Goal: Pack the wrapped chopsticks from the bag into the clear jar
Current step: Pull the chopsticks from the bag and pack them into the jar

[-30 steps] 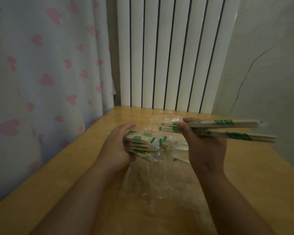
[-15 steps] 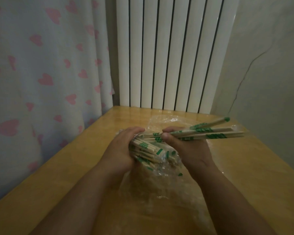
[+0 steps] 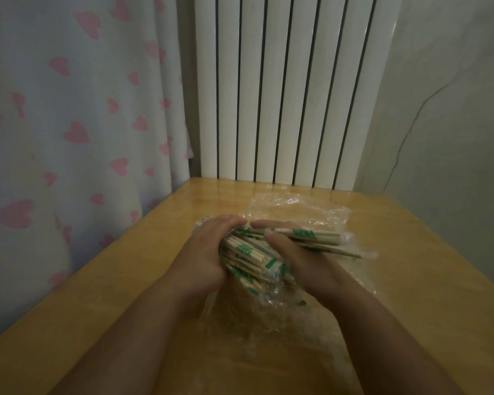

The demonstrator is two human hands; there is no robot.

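A bundle of wrapped chopsticks [image 3: 248, 258] with green printing lies between my hands above the wooden table [image 3: 126, 280]. My left hand [image 3: 208, 252] grips the bundle's left end. My right hand [image 3: 294, 258] is closed on a few wrapped chopsticks [image 3: 314, 238] that point to the right, pressed against the bundle. A crumpled clear plastic bag [image 3: 300, 209] lies under and behind the hands. I cannot make out a clear jar as distinct from the plastic.
A white ribbed radiator [image 3: 283, 89] stands behind the table's far edge. A curtain with pink hearts [image 3: 69, 124] hangs along the left side. A pale wall [image 3: 454, 124] is on the right.
My right hand has brought its few chopsticks leftward and down, from held apart at the right to lying against the bundle in my left hand.
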